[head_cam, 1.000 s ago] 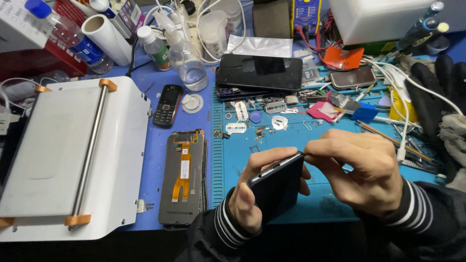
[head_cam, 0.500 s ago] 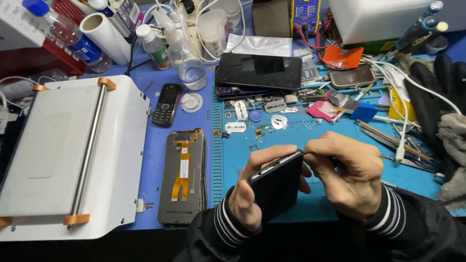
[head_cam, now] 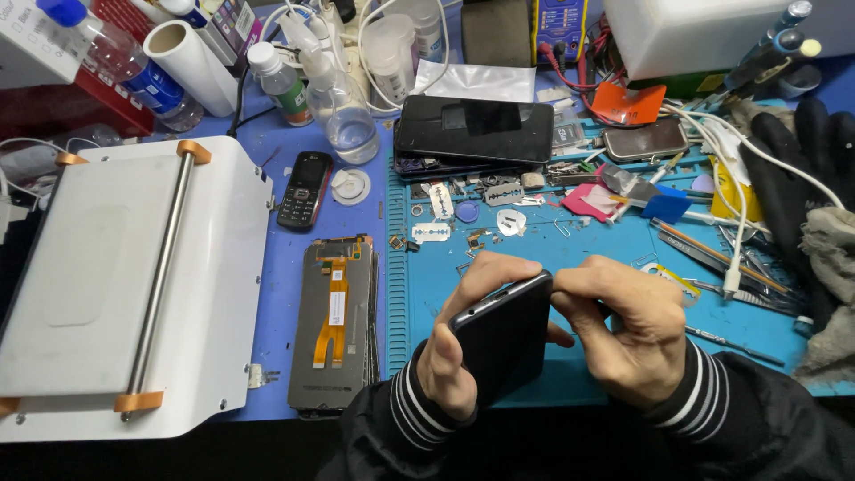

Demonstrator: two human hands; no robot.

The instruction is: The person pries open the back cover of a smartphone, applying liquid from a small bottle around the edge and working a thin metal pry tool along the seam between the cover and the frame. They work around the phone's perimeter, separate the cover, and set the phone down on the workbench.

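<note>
While the white laminating machine point(head_cam: 125, 285) fills the bench toward nine o'clock and the blue work mat point(head_cam: 570, 258) spreads under everything toward one o'clock, the person keeps to the near edge, at about six o'clock. Beside the machine lies a bare display panel point(head_cam: 334, 325) with an orange flex cable, and up at twelve o'clock a dark phone point(head_cam: 475, 129) rests flat among razor blades and loose parts. The black smartphone point(head_cam: 501, 334) is held above the mat, tilted on edge. The left hand point(head_cam: 454, 356) wraps it from below, thumb along its side; the right hand point(head_cam: 623, 325) is pinched tight at its upper right corner, on what I cannot make out. I judge the phone light, stiff, slick on its glass and fragile there, so the frame edges are the place to grip, not the faces. Compared with a second ago, the right hand has drawn closer to that corner and the phone sits slightly more upright.
</note>
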